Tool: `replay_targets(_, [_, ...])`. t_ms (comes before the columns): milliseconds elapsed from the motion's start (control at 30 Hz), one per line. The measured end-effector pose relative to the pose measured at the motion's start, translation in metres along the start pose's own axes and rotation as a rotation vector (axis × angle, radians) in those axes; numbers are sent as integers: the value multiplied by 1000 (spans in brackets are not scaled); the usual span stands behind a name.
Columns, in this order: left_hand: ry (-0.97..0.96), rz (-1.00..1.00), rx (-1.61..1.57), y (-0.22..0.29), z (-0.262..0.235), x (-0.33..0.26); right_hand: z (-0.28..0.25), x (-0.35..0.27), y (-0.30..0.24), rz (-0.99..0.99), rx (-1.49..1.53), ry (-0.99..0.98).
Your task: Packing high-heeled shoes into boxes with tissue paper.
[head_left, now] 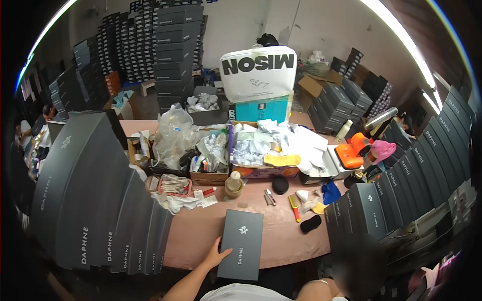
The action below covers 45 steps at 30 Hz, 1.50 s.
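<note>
A dark grey shoe box (243,228) with a small white emblem lies with its lid on at the near edge of the table, its lower end reaching past that edge. My left hand (217,254) grips the box's left side, thumb over the lid and the other fingers partly hidden along the side. At the bottom right part of my right arm (317,291) shows, but its hand is out of sight.
Tall stacks of shoe boxes (85,200) flank the table at left and at right (416,165). Behind stand a pump bottle (234,184), a yellow-and-red brush (294,206), a black sponge-like pad (311,223) and a carton of crumpled paper (251,150).
</note>
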State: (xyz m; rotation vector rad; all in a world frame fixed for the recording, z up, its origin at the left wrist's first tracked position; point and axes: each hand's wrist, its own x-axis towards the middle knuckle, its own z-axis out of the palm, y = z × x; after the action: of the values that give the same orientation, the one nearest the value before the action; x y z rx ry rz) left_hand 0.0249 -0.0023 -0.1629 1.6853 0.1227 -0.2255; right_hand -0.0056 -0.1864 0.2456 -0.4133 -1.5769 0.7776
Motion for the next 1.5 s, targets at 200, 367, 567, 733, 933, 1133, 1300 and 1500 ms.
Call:
replay_targets(200, [119, -238, 154, -3, -9, -48, -26, -228, 131, 1082, -655, 1332])
replay_targets(367, [199, -473, -697, 36, -6, -45, -14, -310, 199, 1401, 64, 1550])
replay_targets(567, [108, -380, -945, 65, 11, -44, -53, -291, 123, 875, 441, 1625])
replay_targets(733, [311, 18, -374, 94, -54, -70, -44, -201, 155, 971, -60, 1578])
replay_targets(933, [305, -42, 626, 65, -140, -61, -28, -193, 194, 1378, -1252, 810])
replay_targets(1133, [-451, -27, 304, 104, -13, -57, -44, -284, 177, 1491, -1427, 826])
replay_targets(1300, [-650, 191, 261, 68, 106, -68, -62, -177, 190, 1370, -1097, 740])
replay_targets(1500, [212, -159, -486, 35, 44, -2, -52, -156, 163, 944, -985, 622])
